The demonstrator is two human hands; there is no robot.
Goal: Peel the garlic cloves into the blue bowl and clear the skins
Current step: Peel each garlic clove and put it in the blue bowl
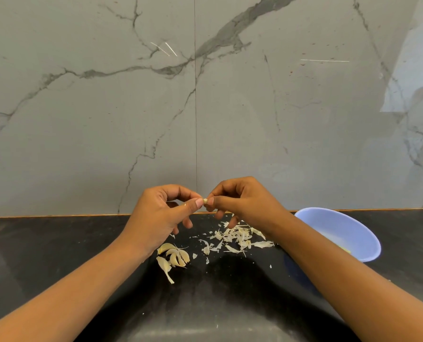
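Note:
Both hands are raised above the black counter and meet at a small garlic clove (205, 200). My left hand (163, 213) pinches the clove between thumb and forefinger. My right hand (240, 201) pinches its other end, fingers curled. Only the clove's tip shows between the fingertips. Several unpeeled garlic cloves (174, 257) lie on the counter below my left wrist. Loose papery skins (237, 239) are scattered under my right hand. The blue bowl (353, 233) stands to the right, partly hidden by my right forearm, with a bit of pale garlic inside.
The black counter (57, 255) ends at a grey marble wall (106, 107) close behind the hands. Small skin flakes dot the counter in front of the cloves.

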